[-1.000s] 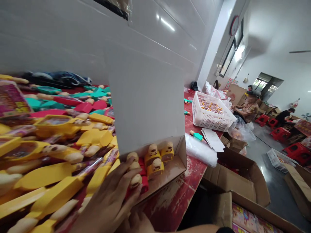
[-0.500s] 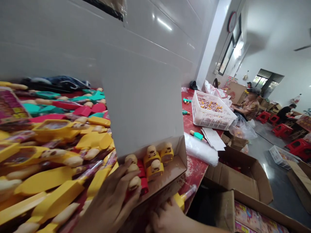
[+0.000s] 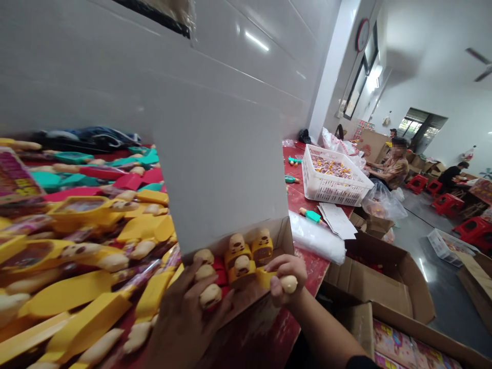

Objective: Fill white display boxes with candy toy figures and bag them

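An upright display box (image 3: 286,241) with a tall pale back panel (image 3: 219,169) stands on the table in front of me. In its left end are red toys with beige animal heads (image 3: 210,295), and my left hand (image 3: 188,312) curls its fingers around them. Beside these stand several yellow animal-headed toys (image 3: 243,266). My right hand (image 3: 288,279) grips another yellow toy (image 3: 265,278) over the box's front right part. Its round beige head pokes out of my fist, and its yellow body points left into the box.
Loose yellow toys (image 3: 73,294) cover the table's left side, with red and green ones behind. A white plastic basket (image 3: 338,179), a clear plastic roll (image 3: 317,238) and white cards (image 3: 338,220) lie right. Open cartons (image 3: 384,271) stand lower right. A person (image 3: 395,166) sits farther back.
My right hand has risen from below the box's front edge to over its right part, bringing the yellow toy along. My left hand stays at the red toys.
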`<control>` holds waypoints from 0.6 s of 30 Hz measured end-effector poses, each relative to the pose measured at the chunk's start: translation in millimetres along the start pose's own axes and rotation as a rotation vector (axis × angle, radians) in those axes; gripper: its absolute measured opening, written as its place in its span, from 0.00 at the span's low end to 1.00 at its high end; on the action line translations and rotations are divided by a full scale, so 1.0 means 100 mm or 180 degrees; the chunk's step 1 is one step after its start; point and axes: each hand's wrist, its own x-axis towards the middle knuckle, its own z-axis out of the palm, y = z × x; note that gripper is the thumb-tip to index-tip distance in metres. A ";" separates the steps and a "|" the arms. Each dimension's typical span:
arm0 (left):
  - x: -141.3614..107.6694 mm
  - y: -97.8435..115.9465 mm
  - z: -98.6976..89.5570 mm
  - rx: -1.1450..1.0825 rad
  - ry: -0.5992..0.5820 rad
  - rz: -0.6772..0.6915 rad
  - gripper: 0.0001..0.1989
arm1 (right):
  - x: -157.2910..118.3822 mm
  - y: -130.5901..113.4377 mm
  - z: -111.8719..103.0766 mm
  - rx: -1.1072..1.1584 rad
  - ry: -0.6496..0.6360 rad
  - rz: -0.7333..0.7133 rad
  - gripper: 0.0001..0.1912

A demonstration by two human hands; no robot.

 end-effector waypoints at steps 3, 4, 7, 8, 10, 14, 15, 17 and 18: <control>0.02 0.02 -0.02 0.0070 0.0020 -0.0064 0.29 | -0.16 0.07 0.04 -0.0149 -0.0271 0.0190 0.02; 0.02 0.01 -0.02 0.0098 0.0028 -0.0039 0.28 | -0.18 0.06 0.02 -0.0140 -0.0397 0.0273 0.01; -0.01 -0.04 -0.01 0.0181 0.0040 0.0091 0.24 | -0.17 0.03 -0.03 -0.0019 -0.0773 0.0450 0.03; -0.02 -0.06 0.00 0.0212 0.0032 0.0119 0.23 | -0.16 0.03 -0.03 -0.0028 -0.0845 0.0496 0.03; -0.04 -0.10 0.03 0.0292 0.0082 0.0146 0.20 | -0.15 0.04 -0.02 -0.0076 -0.0926 0.0566 0.04; -0.03 -0.13 0.05 0.0422 0.0192 0.0143 0.15 | -0.32 0.11 0.04 0.0081 -0.1182 0.0142 0.06; -0.02 -0.13 0.05 0.0431 0.0176 0.0137 0.14 | -0.39 0.12 0.04 0.0103 -0.1321 -0.0034 0.06; -0.01 -0.12 0.04 0.0419 0.0186 0.0106 0.14 | -0.50 0.11 0.03 0.0049 -0.1536 -0.0167 0.07; 0.00 -0.12 0.04 0.0377 0.0205 0.0090 0.14 | -0.53 0.10 0.02 0.0023 -0.1537 -0.0090 0.07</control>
